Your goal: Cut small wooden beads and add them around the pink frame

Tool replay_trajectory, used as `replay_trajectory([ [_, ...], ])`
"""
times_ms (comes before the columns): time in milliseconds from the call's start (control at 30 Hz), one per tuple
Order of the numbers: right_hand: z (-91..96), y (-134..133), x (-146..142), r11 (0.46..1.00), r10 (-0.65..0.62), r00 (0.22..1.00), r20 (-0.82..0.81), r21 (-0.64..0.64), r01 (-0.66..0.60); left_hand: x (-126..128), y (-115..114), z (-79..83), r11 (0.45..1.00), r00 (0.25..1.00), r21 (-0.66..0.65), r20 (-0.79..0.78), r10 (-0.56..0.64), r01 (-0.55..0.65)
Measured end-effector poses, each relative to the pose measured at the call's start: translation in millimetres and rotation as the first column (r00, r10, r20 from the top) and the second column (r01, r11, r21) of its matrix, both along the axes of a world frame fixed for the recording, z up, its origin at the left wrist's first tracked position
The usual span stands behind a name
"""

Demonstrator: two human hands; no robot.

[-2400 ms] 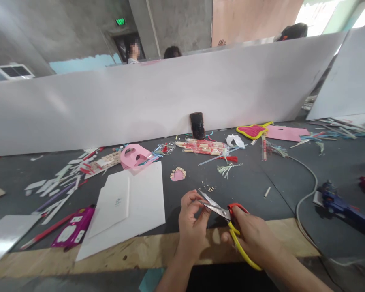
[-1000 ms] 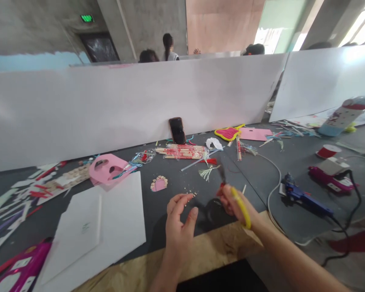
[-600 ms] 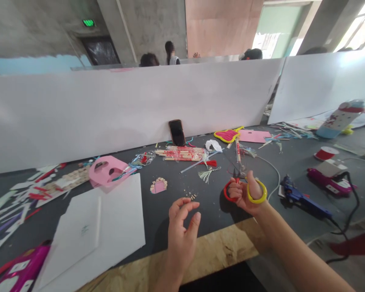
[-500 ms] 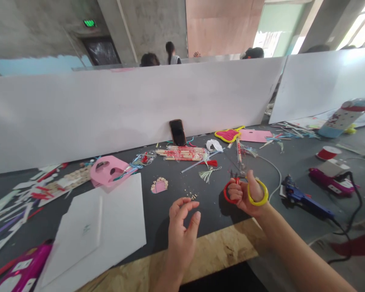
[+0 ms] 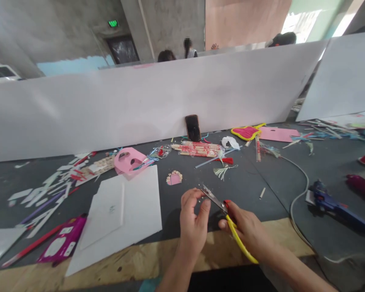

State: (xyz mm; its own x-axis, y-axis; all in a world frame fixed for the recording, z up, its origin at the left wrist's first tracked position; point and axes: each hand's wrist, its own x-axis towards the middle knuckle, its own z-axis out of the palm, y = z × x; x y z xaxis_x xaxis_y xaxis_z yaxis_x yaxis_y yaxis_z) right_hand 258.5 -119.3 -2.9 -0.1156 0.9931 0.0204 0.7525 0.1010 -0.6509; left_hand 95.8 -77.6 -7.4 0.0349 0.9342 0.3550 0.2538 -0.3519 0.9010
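Two hands over the near table (image 5: 261,178) edge: left hand (image 5: 194,223) has its fingers (image 5: 204,206) curled close, can't tell if they hold anything; right hand (image 5: 247,231) clenched on scissors (image 5: 217,200), blades near closed, tips just beside that pinch. Reads as a small trim; a cut needs tips off fingertips. White sheet (image 5: 133,211) left, glue gun (image 5: 334,205) right

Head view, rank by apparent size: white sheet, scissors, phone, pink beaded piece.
1. white sheet, clearly largest.
2. scissors, in the right hand, nearest the camera.
3. phone, farther back, so its rank against the scissors is unsure.
4. pink beaded piece, smallest.
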Motion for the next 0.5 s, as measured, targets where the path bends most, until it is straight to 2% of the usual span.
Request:
replay_trajectory([
  [133, -9.6, -1.9, -1.6, 0.998, 0.005, 0.993, 0.114, 0.069, -0.013, -2.2, -0.4, -1.8, 1.000, 0.999, 0.017, -0.031, 0.021, -0.021],
  [300, -11.4, -5.3, -1.7, 0.994, 0.010, 0.980, 0.200, 0.105, -0.031, -3.4, -0.3, -3.6, 0.998, 0.997, 0.062, -0.072, 0.029, -0.024],
  [500, -11.2, -7.0, 0.5, 0.995, 0.025, 0.978, 0.208, 0.087, -0.044, -3.4, 0.2, -9.7, 0.996, 0.997, 0.086, -0.081, 0.018, -0.011],
])
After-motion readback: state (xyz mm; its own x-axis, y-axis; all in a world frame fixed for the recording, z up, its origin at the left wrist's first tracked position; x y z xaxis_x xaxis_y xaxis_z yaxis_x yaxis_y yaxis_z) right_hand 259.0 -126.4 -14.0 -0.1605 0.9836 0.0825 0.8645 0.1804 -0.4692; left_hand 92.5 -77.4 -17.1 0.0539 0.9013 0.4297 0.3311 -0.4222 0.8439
